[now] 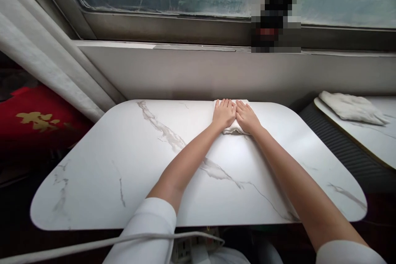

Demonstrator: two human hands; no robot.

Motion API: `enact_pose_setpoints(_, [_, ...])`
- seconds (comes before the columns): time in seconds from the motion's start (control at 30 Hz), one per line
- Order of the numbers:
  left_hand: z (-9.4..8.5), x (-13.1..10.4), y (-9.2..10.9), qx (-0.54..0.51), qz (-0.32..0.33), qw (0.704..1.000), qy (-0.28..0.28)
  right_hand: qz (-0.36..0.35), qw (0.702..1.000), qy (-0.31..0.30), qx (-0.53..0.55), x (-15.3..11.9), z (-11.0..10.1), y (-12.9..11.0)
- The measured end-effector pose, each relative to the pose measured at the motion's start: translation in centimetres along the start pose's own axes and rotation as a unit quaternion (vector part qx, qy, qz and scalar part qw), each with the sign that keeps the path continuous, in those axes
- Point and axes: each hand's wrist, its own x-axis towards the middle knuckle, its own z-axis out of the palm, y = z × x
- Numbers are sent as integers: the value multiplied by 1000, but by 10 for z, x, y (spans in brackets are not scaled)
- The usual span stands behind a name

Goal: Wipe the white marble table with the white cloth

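Note:
A folded white cloth point(236, 129) lies on the white marble-patterned table point(102, 165), close to its far edge by the wall. My left hand point(224, 113) rests flat on the cloth's left part, fingers stretched toward the wall. Right beside it, my right hand point(246, 117) presses flat on the cloth's right part, the two hands touching. Most of the cloth is covered by the hands; its near edge shows below them.
Another white cloth point(352, 108) lies on a second marble-patterned table point(379, 136) at the right. A red item with gold lettering point(40, 121) and a pale curtain point(46, 45) are at the left. A white cable point(93, 242) crosses in front, near a power strip point(183, 249).

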Motion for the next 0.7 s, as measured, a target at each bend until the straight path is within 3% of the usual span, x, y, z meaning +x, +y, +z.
enact_pose_setpoints(0.13, [-7,-39,22,2,25,1000,-17,-10,1000,0,13,-49,-13,-9])
enact_pose_setpoints(0.37, [-34,-166,87,-32,129,989,-70,-69,996,18,55,-201,-55,-28])
enact_pose_setpoints(0.47, [-42,-195,102,-45,194,976,-93,-53,997,27,57,-243,-65,-35])
enact_pose_setpoints(0.57, [-38,-185,106,-43,209,971,-104,16,998,-6,59,-242,-63,-30])
enact_pose_setpoints(0.7, [-14,-114,101,-36,192,975,-107,129,987,-76,52,-180,-49,2])
